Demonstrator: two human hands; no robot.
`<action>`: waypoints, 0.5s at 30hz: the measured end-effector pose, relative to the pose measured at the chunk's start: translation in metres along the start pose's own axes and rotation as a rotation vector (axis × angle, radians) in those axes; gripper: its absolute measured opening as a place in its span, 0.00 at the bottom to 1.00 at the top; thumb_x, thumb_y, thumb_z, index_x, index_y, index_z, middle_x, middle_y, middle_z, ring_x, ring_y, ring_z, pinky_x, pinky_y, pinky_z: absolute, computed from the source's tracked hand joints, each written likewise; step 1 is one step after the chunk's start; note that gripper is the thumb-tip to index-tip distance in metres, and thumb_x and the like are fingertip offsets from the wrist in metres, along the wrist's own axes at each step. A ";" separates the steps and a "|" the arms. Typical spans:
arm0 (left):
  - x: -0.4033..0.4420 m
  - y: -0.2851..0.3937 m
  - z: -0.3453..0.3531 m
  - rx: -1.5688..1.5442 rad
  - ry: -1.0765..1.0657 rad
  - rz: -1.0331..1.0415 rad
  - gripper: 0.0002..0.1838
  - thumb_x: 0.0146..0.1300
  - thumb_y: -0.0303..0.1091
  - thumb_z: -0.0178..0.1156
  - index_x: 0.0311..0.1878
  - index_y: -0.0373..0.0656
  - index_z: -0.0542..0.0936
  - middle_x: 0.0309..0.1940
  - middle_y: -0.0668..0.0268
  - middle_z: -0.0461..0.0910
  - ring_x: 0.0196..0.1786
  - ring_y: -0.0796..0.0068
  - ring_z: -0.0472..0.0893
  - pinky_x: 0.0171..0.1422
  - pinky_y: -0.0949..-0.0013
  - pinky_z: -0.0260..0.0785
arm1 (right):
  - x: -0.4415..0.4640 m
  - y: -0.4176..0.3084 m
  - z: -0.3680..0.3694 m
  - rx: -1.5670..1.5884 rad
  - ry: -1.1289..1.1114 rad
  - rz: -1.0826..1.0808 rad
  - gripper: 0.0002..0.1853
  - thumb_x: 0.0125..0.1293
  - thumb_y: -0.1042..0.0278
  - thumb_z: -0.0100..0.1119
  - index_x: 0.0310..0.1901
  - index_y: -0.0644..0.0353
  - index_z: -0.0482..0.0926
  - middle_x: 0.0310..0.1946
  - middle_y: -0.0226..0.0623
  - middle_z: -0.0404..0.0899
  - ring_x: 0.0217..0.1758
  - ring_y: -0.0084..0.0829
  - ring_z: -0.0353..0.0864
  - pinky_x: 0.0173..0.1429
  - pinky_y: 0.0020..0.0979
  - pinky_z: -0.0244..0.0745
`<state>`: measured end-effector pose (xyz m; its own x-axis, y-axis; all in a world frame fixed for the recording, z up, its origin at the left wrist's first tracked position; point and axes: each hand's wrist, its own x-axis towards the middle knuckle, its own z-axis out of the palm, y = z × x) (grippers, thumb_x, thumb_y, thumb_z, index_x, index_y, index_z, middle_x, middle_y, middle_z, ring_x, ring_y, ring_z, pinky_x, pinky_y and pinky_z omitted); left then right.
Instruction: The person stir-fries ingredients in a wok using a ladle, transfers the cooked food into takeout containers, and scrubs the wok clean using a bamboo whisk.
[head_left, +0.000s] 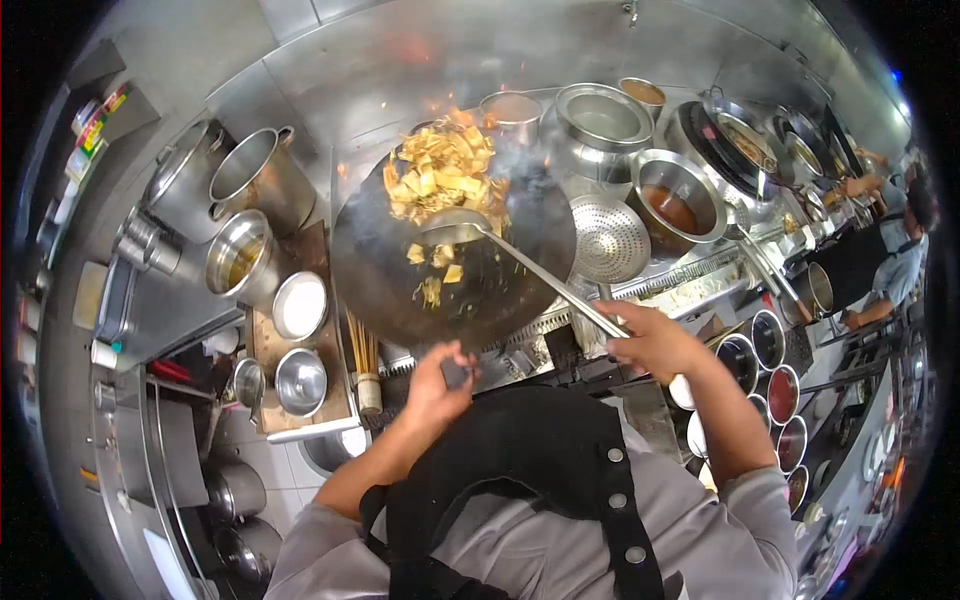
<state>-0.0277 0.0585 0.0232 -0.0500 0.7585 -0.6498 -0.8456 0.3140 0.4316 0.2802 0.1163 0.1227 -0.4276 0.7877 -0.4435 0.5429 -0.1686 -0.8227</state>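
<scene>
A big dark wok [400,280] sits on the range in front of me, with smoke around it. Flat yellowish pieces of food [440,170] are heaped at its far side, some seemingly in the air, and a few loose bits lie lower down. My right hand [650,340] is closed round the long handle of a metal ladle [455,228], whose bowl is against the food. At the wok's near edge, my left hand [437,388] is closed on its handle, with a dark grey piece, maybe cloth, showing at the fingers.
Sparks rise behind the wok. Right of it are a perforated strainer [607,240], a pot of brown liquid [690,215] and a large pot [604,112]. Bowls [301,383] and tall pots [262,180] stand left. Another person [895,250] works at far right.
</scene>
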 end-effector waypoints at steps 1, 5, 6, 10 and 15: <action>0.018 0.008 0.003 -0.135 -0.090 -0.020 0.05 0.56 0.26 0.59 0.30 0.44 0.72 0.24 0.66 0.71 0.32 0.67 0.72 0.44 0.63 0.70 | -0.008 0.003 -0.005 0.096 -0.036 0.028 0.30 0.64 0.70 0.59 0.68 0.51 0.64 0.25 0.30 0.74 0.21 0.19 0.70 0.25 0.23 0.70; 0.088 0.042 0.044 -0.159 -0.198 -0.050 0.05 0.58 0.26 0.56 0.30 0.39 0.70 0.32 0.57 0.70 0.34 0.62 0.71 0.36 0.69 0.74 | 0.010 -0.009 -0.005 -0.097 -0.033 -0.002 0.31 0.63 0.69 0.59 0.69 0.50 0.63 0.21 0.29 0.73 0.20 0.20 0.71 0.25 0.25 0.71; 0.112 0.038 0.036 -0.158 -0.206 -0.014 0.04 0.58 0.26 0.56 0.30 0.39 0.71 0.30 0.58 0.70 0.33 0.63 0.71 0.36 0.68 0.74 | 0.024 -0.014 0.001 -0.162 0.002 0.010 0.32 0.62 0.68 0.59 0.69 0.50 0.63 0.23 0.31 0.74 0.21 0.22 0.72 0.26 0.27 0.72; 0.081 0.004 0.005 -0.061 -0.200 0.121 0.05 0.58 0.27 0.58 0.29 0.45 0.71 0.24 0.67 0.70 0.30 0.70 0.71 0.39 0.63 0.72 | 0.078 0.015 0.029 -0.381 0.220 -0.271 0.31 0.62 0.66 0.58 0.68 0.51 0.64 0.39 0.45 0.80 0.26 0.31 0.79 0.34 0.34 0.77; -0.001 0.009 0.010 -0.054 -0.018 -0.014 0.07 0.57 0.28 0.59 0.27 0.44 0.71 0.23 0.67 0.70 0.34 0.69 0.72 0.41 0.60 0.70 | 0.014 -0.013 0.004 -0.120 0.012 -0.043 0.33 0.62 0.67 0.60 0.69 0.54 0.62 0.28 0.37 0.75 0.21 0.25 0.74 0.26 0.30 0.72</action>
<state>-0.0304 0.0660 0.0339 -0.0293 0.7644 -0.6441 -0.8737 0.2935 0.3880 0.2642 0.1267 0.1256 -0.4437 0.8000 -0.4038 0.6070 -0.0633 -0.7922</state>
